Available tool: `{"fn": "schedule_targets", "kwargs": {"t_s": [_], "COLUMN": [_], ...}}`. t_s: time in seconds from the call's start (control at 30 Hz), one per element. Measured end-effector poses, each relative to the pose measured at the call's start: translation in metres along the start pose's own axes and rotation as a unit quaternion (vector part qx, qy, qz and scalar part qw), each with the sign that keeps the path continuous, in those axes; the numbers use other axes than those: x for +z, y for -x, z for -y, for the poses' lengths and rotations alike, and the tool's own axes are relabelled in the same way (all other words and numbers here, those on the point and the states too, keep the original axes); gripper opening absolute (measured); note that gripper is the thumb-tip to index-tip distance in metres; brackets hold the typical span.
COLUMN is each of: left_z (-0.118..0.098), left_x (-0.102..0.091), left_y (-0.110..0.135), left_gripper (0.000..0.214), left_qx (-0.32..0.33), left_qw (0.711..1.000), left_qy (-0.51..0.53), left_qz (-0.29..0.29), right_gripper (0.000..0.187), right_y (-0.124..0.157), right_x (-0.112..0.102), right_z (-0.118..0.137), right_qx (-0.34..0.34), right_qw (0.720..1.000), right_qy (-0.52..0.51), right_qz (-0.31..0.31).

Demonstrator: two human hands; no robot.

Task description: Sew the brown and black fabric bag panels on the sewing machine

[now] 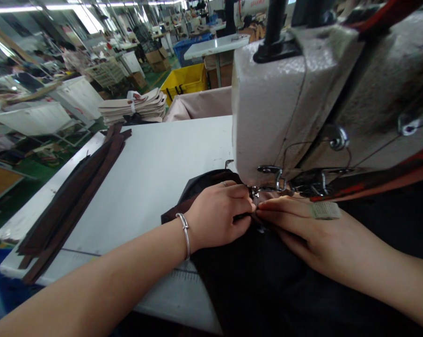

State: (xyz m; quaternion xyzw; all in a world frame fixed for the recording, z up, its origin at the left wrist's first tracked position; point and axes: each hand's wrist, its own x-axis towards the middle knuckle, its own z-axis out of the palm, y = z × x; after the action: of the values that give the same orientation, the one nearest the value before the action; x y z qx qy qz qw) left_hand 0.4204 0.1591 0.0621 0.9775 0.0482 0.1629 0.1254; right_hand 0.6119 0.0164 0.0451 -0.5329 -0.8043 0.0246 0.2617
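Note:
Under the sewing machine's presser foot (255, 192) lies a piece of dark fabric (257, 281), black with a brownish part by the needle. My left hand (222, 213), with a silver bracelet at its wrist, has its fingers curled and closed on the fabric just left of the foot. Reaching in from the right, my right hand (309, 229) presses its long fingers together on the fabric, its fingertips close to my left thumb. A pale greenish band (325, 210) shows along the far side of that hand. The needle tip is hard to make out.
The white sewing machine head (278, 107) looms over my hands. Dark brown fabric strips (74, 196) lie along the left of the white table (155, 168). Behind it are stacked beige pieces (134, 108), a yellow crate (185, 79) and other workstations with people.

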Motion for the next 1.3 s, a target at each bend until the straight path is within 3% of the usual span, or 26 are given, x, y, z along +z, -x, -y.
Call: {"fn": "schedule_targets", "kwargs": {"t_s": [0.43,0.57,0.67,0.83,0.97,1.07,1.13,1.23,1.3], "left_z": [0.002,0.013,0.03,0.056,0.063,0.063,0.058,0.039,0.02], "left_x": [-0.005,-0.012,-0.016,-0.013,-0.012,-0.014,-0.016,-0.02,-0.02], "left_y": [-0.002,-0.007,-0.014,-0.023,-0.024,-0.024,-0.023,-0.021,-0.019], "left_gripper": [0.023,0.018,0.017,0.021,0.026,0.033,0.036,0.033,0.028], "left_qx": [0.008,-0.081,-0.125,-0.009,0.032,0.044,0.047,0.054,0.052], "left_qw": [0.999,0.991,0.991,0.999,0.995,0.991,0.987,0.977,0.964], "left_qy": [0.052,0.107,0.038,-0.004,-0.029,-0.062,-0.095,-0.166,-0.22], "left_qz": [-0.003,-0.007,-0.038,0.053,0.095,0.111,0.12,0.126,0.143], "right_gripper": [0.036,0.04,0.045,0.067,0.062,0.053,0.047,0.047,0.051], "right_y": [-0.002,-0.002,0.018,0.079,0.099,0.095,0.087,0.067,0.049], "right_x": [-0.001,-0.017,-0.034,-0.029,-0.017,-0.02,-0.028,-0.049,-0.065], "right_z": [0.002,0.012,0.029,0.048,0.052,0.039,0.016,-0.03,-0.042], "right_qx": [0.011,0.002,-0.014,-0.01,0.05,0.072,0.056,0.027,0.015], "right_qw": [1.0,0.999,0.996,0.978,0.97,0.975,0.982,0.988,0.989], "right_qy": [-0.007,0.006,0.089,0.207,0.236,0.206,0.179,0.136,0.115], "right_qz": [0.012,0.037,0.018,-0.002,0.029,0.04,0.04,0.063,0.088]}}
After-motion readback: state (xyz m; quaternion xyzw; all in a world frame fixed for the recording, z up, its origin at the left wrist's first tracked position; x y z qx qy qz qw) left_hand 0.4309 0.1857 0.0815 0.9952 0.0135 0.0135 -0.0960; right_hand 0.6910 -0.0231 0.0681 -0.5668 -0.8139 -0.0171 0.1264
